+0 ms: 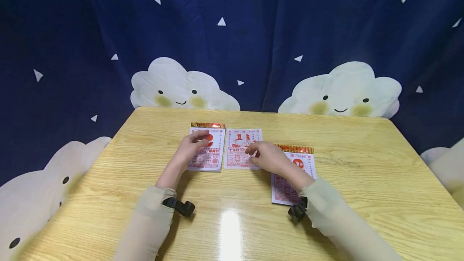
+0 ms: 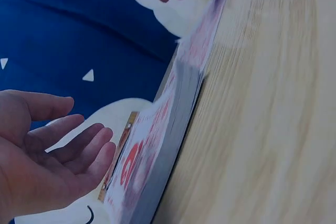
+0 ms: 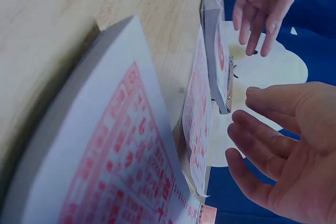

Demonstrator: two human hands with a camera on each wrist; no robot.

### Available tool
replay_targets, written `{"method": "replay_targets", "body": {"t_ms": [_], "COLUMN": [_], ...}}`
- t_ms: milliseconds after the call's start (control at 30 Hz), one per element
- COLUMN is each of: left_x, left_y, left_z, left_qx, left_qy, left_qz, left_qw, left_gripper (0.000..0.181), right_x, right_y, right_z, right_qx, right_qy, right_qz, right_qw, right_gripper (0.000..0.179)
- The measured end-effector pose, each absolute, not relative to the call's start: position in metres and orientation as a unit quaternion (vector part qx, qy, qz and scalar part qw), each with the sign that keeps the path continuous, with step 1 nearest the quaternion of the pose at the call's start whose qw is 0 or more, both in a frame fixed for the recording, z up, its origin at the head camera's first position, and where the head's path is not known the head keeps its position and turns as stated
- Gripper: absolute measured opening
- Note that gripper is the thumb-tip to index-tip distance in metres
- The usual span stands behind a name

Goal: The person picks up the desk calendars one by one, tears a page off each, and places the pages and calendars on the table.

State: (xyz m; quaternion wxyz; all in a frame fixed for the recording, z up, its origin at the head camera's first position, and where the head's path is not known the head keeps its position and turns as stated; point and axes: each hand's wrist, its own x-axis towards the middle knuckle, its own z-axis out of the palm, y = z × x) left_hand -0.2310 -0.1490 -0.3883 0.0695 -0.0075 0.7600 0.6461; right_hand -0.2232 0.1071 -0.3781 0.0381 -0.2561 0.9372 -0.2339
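Observation:
Three red-and-white calendar items lie in a row on the wooden table (image 1: pixel 344 164). The left calendar pad (image 1: pixel 209 157) has a gold top strip, and my left hand (image 1: pixel 197 142) hovers over it with relaxed fingers, holding nothing. In the left wrist view the left hand (image 2: pixel 79 145) is off the left pad (image 2: pixel 152 166). A loose calendar sheet (image 1: pixel 239 142) lies in the middle. My right hand (image 1: pixel 255 154) hovers over that sheet's right edge, its fingers straight and apart. The right calendar pad (image 1: pixel 306 164) lies partly under my right wrist. The right wrist view shows the right hand (image 3: pixel 262 145) beside the sheet (image 3: pixel 197 114).
A dark blue curtain (image 1: pixel 253 31) printed with white clouds and triangles hangs behind and beside the table. Bare wood stretches to the left, right and front of the pads. A black wrist camera mount (image 1: pixel 183 206) sits on each sleeve.

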Motion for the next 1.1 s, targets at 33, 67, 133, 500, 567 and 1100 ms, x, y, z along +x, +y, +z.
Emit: {"method": "replay_targets", "body": {"t_ms": [33, 67, 133, 500, 567, 1100], "left_x": [-0.23, -0.229, -0.227, -0.22, -0.219, -0.209], "left_y": [-0.147, -0.145, -0.14, -0.116, -0.111, -0.081], "left_z": [-0.389, -0.39, -0.393, -0.402, -0.403, -0.407], "left_qx": [-0.005, -0.003, 0.006, 0.018, 0.018, 0.056], "left_qy": [0.757, 0.752, 0.746, 0.741, 0.74, 0.719], "left_qz": [0.65, 0.655, 0.662, 0.666, 0.666, 0.682], "left_qw": [0.069, 0.07, 0.072, 0.085, 0.09, 0.124], "left_gripper": [0.044, 0.044, 0.044, 0.043, 0.043, 0.041], "right_x": [-0.222, -0.222, -0.219, -0.206, -0.204, -0.191], "right_y": [0.109, 0.111, 0.114, 0.131, 0.134, 0.158], "right_z": [-0.378, -0.378, -0.377, -0.375, -0.375, -0.376], "right_qx": [-0.254, -0.253, -0.255, -0.245, -0.24, -0.192], "right_qy": [0.937, 0.935, 0.933, 0.931, 0.93, 0.908], "right_qz": [-0.239, -0.245, -0.253, -0.268, -0.277, -0.369], "right_qw": [0.037, 0.035, 0.032, 0.045, 0.04, 0.043], "right_gripper": [0.024, 0.024, 0.024, 0.026, 0.026, 0.026]}}
